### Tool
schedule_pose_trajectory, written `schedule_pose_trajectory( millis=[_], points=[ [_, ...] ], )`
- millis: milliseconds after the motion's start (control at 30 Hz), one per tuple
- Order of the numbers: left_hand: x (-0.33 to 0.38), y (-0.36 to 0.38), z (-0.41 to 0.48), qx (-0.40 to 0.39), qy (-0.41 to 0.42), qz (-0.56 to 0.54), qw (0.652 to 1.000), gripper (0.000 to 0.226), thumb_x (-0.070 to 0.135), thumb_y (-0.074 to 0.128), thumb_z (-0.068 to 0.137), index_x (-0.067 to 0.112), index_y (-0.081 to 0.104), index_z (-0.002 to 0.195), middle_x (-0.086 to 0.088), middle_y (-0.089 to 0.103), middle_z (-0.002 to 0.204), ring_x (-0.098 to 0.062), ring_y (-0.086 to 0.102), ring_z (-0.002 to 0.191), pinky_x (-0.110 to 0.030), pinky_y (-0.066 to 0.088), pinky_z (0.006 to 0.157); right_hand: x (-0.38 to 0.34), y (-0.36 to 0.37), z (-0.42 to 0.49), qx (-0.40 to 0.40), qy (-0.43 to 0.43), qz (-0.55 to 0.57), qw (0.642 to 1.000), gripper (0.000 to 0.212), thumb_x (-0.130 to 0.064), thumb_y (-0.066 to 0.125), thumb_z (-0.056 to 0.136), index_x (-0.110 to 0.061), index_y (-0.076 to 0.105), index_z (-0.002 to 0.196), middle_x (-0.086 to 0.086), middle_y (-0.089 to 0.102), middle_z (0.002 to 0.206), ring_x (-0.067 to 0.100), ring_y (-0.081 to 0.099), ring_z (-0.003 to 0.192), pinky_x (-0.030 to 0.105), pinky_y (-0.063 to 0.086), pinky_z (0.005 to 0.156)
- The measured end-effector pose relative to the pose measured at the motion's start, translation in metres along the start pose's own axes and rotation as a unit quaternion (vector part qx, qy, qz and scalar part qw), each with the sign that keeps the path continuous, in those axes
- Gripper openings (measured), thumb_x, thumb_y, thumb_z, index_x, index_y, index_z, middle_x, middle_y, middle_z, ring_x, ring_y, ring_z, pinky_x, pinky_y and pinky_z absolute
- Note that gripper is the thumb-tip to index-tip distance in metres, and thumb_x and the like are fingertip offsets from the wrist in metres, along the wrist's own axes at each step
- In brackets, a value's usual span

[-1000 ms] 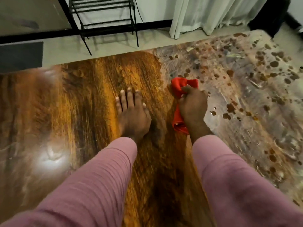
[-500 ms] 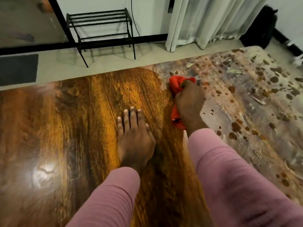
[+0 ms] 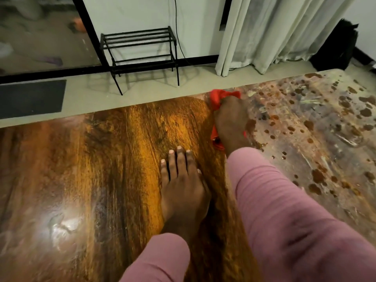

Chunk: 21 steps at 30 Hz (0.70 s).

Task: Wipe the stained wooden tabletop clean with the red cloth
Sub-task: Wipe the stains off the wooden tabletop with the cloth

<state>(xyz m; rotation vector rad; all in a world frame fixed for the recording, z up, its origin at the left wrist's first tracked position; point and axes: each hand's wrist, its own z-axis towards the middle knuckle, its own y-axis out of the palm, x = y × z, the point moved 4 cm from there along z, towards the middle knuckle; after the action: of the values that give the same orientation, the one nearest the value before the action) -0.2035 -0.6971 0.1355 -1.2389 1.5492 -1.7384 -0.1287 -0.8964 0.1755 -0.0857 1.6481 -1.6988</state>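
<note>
Tabletop (image 3: 85, 159) fills the lower frame, and its left half looks glossy and clean. At centre we see the left hand (image 3: 183, 192) lying flat on the wood, fingers straight, holding nothing. Just right of it and higher, at the table's far edge, the right hand (image 3: 231, 121) curls round the red cloth (image 3: 218, 96), bunched beneath it where the stains (image 3: 317, 176) covering the right side begin. We judge the cloth soft, light and limp — best held wadded in the palm and pressed down, since loose ends would only trail.

Bulk of red cloth (image 3: 217, 97) hidden under right hand (image 3: 231, 121).
</note>
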Motion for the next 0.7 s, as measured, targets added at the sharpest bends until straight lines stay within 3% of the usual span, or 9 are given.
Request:
schedule_pose_trajectory(
  millis=[100, 200, 267, 300, 367, 400, 467, 600, 700],
  points=[
    [-0.001, 0.002, 0.001, -0.001, 0.001, -0.002, 1.0, 0.062, 0.038, 0.008, 0.1, 0.014, 0.0, 0.156, -0.009, -0.004, 0.165, -0.026, -0.01, 0.151, -0.045, -0.004, 0.123, -0.042, 0.021, -0.012, -0.113, -0.144, 0.024, 0.983, 0.029, -0.016, 0.057, 0.088, -0.018, 0.066, 0.115, 0.011, 0.061, 0.118, 0.026, 0.055, 0.107, 0.038, 0.046, 0.095],
    [0.001, 0.0, 0.0, 0.007, 0.004, 0.003, 1.0, 0.063, 0.036, 0.004, 0.097, 0.014, 0.005, 0.156, -0.009, 0.002, 0.165, -0.026, -0.006, 0.152, -0.045, -0.002, 0.123, -0.05, 0.025, -0.015, -0.246, -0.273, -0.016, 0.93, 0.048, -0.021, 0.055, 0.089, -0.034, 0.049, 0.134, -0.001, 0.042, 0.145, 0.028, 0.034, 0.13, 0.045, 0.028, 0.108],
    [0.001, -0.001, -0.001, 0.014, 0.005, 0.002, 1.0, 0.064, 0.035, 0.006, 0.097, 0.014, 0.01, 0.156, -0.009, 0.006, 0.165, -0.027, -0.002, 0.152, -0.045, -0.001, 0.123, -0.033, 0.02, 0.002, -0.244, -0.256, -0.057, 0.933, 0.045, -0.025, 0.052, 0.091, -0.04, 0.048, 0.134, 0.002, 0.043, 0.143, 0.031, 0.042, 0.123, 0.048, 0.036, 0.103],
    [0.001, -0.001, 0.0, 0.017, 0.004, 0.001, 1.0, 0.064, 0.035, 0.006, 0.096, 0.013, 0.011, 0.156, -0.009, 0.007, 0.165, -0.027, -0.001, 0.152, -0.045, 0.0, 0.123, -0.022, 0.015, 0.013, -0.215, -0.206, -0.058, 0.953, 0.04, -0.026, 0.05, 0.092, -0.038, 0.051, 0.131, 0.007, 0.049, 0.133, 0.029, 0.052, 0.108, 0.045, 0.047, 0.093],
    [0.001, 0.0, 0.0, 0.015, 0.005, -0.003, 1.0, 0.063, 0.034, 0.007, 0.097, 0.014, 0.01, 0.157, -0.009, 0.006, 0.165, -0.027, -0.003, 0.152, -0.045, -0.001, 0.123, -0.007, 0.005, 0.029, -0.137, -0.091, -0.057, 0.985, 0.031, -0.025, 0.05, 0.093, -0.022, 0.059, 0.122, 0.011, 0.058, 0.105, 0.022, 0.057, 0.079, 0.035, 0.05, 0.068],
    [0.0, 0.0, 0.0, 0.012, 0.006, -0.006, 1.0, 0.062, 0.034, 0.007, 0.098, 0.014, 0.008, 0.157, -0.008, 0.004, 0.165, -0.026, -0.005, 0.152, -0.045, -0.002, 0.123, -0.008, 0.004, 0.031, -0.11, -0.069, -0.078, 0.988, 0.028, -0.024, 0.051, 0.092, -0.013, 0.06, 0.117, 0.011, 0.059, 0.098, 0.023, 0.058, 0.078, 0.035, 0.049, 0.066],
    [-0.001, 0.001, -0.001, 0.011, 0.008, -0.007, 1.0, 0.062, 0.035, 0.009, 0.099, 0.014, 0.004, 0.157, -0.008, 0.0, 0.165, -0.025, -0.009, 0.151, -0.045, -0.004, 0.122, -0.022, 0.009, 0.028, -0.112, -0.1, -0.104, 0.983, 0.03, -0.028, 0.055, 0.09, -0.01, 0.06, 0.114, 0.015, 0.06, 0.102, 0.031, 0.056, 0.094, 0.041, 0.049, 0.079],
    [-0.001, -0.001, -0.002, 0.022, 0.011, -0.002, 1.0, 0.061, 0.036, 0.01, 0.1, 0.014, 0.001, 0.157, -0.007, -0.002, 0.165, -0.024, -0.01, 0.151, -0.044, -0.004, 0.123, -0.049, 0.026, -0.001, -0.229, -0.253, -0.01, 0.94, 0.04, -0.021, 0.05, 0.092, -0.035, 0.054, 0.13, 0.008, 0.049, 0.131, 0.028, 0.044, 0.113, 0.047, 0.034, 0.102],
    [-0.002, -0.002, -0.002, 0.031, 0.015, 0.001, 0.999, 0.059, 0.035, 0.011, 0.101, 0.016, 0.004, 0.156, -0.006, 0.0, 0.165, -0.023, -0.008, 0.152, -0.043, -0.003, 0.123, -0.034, 0.018, 0.007, -0.209, -0.231, -0.02, 0.95, 0.039, -0.021, 0.048, 0.093, -0.034, 0.054, 0.128, 0.01, 0.051, 0.122, 0.028, 0.049, 0.107, 0.046, 0.041, 0.099]
  ],
)
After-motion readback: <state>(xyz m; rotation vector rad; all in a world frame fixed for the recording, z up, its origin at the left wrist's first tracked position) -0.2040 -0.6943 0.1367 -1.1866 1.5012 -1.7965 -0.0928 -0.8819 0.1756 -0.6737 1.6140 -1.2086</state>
